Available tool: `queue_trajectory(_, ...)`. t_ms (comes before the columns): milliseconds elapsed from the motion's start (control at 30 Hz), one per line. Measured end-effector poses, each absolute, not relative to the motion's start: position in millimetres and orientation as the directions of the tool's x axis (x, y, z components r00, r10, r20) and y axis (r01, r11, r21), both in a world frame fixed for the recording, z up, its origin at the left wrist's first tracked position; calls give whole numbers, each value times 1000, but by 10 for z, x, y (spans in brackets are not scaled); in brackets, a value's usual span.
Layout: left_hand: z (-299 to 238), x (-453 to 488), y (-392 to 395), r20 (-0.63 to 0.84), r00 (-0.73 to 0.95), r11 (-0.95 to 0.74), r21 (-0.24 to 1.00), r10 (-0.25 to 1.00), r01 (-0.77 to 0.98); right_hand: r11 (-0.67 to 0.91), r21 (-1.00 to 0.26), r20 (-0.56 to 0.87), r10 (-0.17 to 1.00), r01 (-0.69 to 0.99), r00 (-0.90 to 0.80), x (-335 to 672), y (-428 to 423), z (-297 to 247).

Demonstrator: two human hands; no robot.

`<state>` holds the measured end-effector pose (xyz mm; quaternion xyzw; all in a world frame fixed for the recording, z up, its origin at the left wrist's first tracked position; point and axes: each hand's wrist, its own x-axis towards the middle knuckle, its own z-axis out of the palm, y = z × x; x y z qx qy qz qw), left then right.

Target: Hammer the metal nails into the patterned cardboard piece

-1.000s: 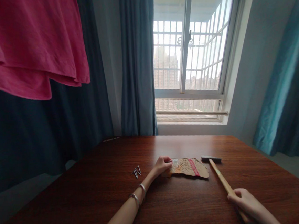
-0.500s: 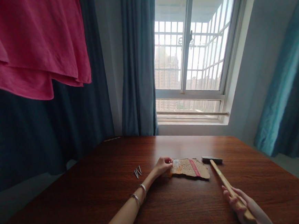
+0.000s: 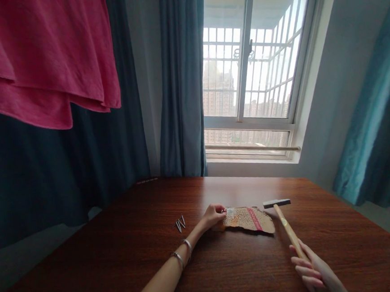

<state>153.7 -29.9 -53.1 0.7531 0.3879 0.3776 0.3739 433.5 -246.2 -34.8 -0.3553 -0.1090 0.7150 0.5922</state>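
My right hand (image 3: 314, 269) is wrapped round the wooden handle of a hammer (image 3: 287, 226). The hammer's dark metal head points away from me, just right of a torn piece of cardboard (image 3: 246, 218). Many small dark holes or marks and a pink-red printed band show on the cardboard, which lies on the table. At its left end my left hand (image 3: 216, 215) rests with thumb and fingers pinched together; whatever is between the fingertips is too small to make out. Several loose nails (image 3: 180, 223) lie left of that hand.
The brown wooden table (image 3: 123, 259) reaches back to a barred window (image 3: 246, 70). Blue curtains (image 3: 180, 84) hang beside it, and a pink cloth (image 3: 50, 63) hangs at upper left.
The hammer has turned in my right hand: its head has risen slightly and shows a lighter face, and my fingers sit differently on the handle. My left hand and the cardboard look unchanged.
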Motion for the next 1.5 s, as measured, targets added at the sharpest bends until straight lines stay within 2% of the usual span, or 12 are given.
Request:
queue_trajectory(133,-527,1543,-298,283,405,-422,851,870,311,-302,-752,-416,907,-585,66,4180,-2479,-230)
queue_trajectory(233,-554,1548,-275,277,401,-417,850,873,323,-338,-848,-403,911,-408,83,4086,-2515,-147)
queue_trajectory(433,-610,1555,-240,292,401,-430,846,868,315,-374,-914,-387,920,-158,56,3855,-2624,31)
queue_trajectory(567,-577,1549,-257,289,405,-430,845,868,318,-300,-952,-304,950,-60,70,3696,-2649,72)
queue_trajectory(867,-575,1543,-254,267,410,-415,847,872,332,-281,-959,-280,959,22,44,3557,-2584,76)
queue_trajectory(1167,-562,1545,-265,289,409,-430,847,866,313,-171,-985,-172,985,18,-22,3442,-2544,90)
queue_trajectory(1333,-555,1546,-281,288,395,-425,847,872,320,-164,-986,-164,986,36,22,3438,-2517,23)
queue_trajectory(1500,-538,1542,-298,285,417,-429,850,863,306,-92,-993,-93,996,80,-5,3487,-2524,-98)
